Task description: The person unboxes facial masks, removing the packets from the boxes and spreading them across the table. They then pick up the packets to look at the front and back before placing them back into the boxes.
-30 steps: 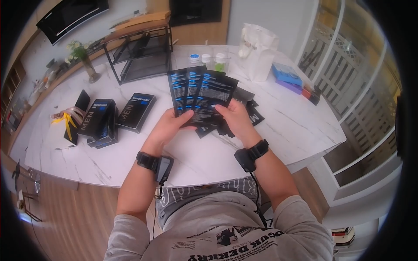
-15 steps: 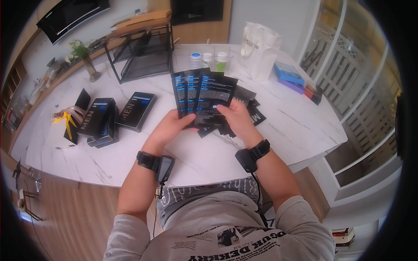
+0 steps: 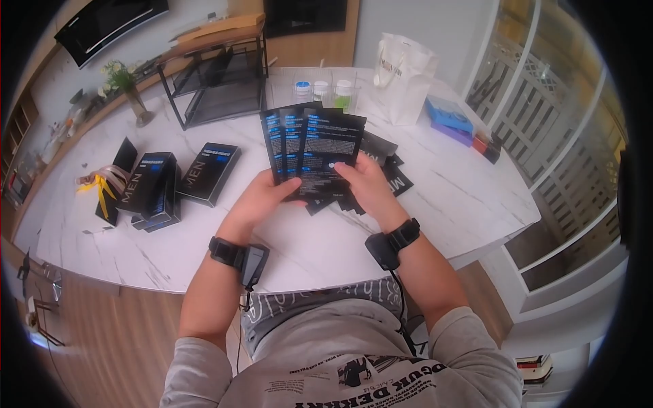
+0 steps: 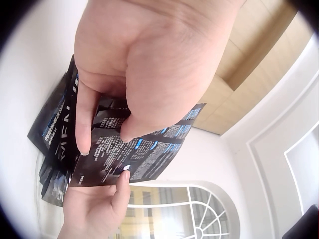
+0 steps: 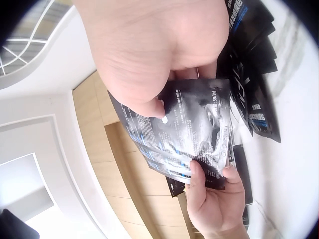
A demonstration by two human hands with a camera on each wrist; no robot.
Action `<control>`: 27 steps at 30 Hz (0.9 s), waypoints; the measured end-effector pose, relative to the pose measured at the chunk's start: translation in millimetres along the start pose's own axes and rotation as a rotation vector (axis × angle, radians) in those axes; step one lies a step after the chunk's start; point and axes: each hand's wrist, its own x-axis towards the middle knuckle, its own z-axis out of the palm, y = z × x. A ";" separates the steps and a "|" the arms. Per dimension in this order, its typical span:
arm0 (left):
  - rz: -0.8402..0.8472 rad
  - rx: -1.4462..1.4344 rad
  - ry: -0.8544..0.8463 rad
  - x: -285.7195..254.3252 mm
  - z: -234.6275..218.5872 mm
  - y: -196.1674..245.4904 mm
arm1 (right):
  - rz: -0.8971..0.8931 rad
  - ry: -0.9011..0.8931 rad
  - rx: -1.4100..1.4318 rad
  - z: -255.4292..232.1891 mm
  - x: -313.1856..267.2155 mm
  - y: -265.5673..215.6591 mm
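Several black sachets (image 3: 330,146) with blue and white print are fanned out between the two hands, above the table. The left hand (image 3: 264,197) pinches their lower left part, thumb on the printed face. At the lower right, the right hand (image 3: 371,185) grips the front sachet, its thumb beside a small white dot. Both hands show on the sachets (image 4: 144,149) in the left wrist view, and again on the sachets (image 5: 184,129) in the right wrist view. More black sachets (image 3: 394,178) lie in an overlapping pile on the table behind the right hand.
Black boxes (image 3: 209,173) marked MEN lie at the left, beside an open box with a yellow ribbon (image 3: 103,194). At the back stand a black rack (image 3: 228,102), lidded bottles (image 3: 321,90) and a white paper bag (image 3: 401,85). Blue and purple boxes (image 3: 449,114) lie back right.
The fanned sachets shift slightly right, then back left with both hands, and their spread changes a little. Both hands keep their hold. The pile and boxes stay put on the table.
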 end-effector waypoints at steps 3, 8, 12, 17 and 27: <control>-0.005 0.013 0.002 -0.1 1.4 0.7 | 0.012 -0.012 -0.009 1.3 -1.8 -0.7; -0.022 0.051 0.001 -4.8 4.4 7.6 | 0.024 -0.001 -0.030 -0.3 -2.1 1.8; -0.010 0.088 -0.002 -4.8 5.7 9.9 | 0.020 0.007 -0.023 -1.7 -0.5 4.9; 0.002 0.050 -0.005 -3.9 8.1 7.5 | 0.009 0.049 -0.010 -1.8 -1.1 3.3; 0.034 0.005 0.038 2.3 0.2 -0.7 | -0.031 0.034 0.000 -1.9 -1.5 4.7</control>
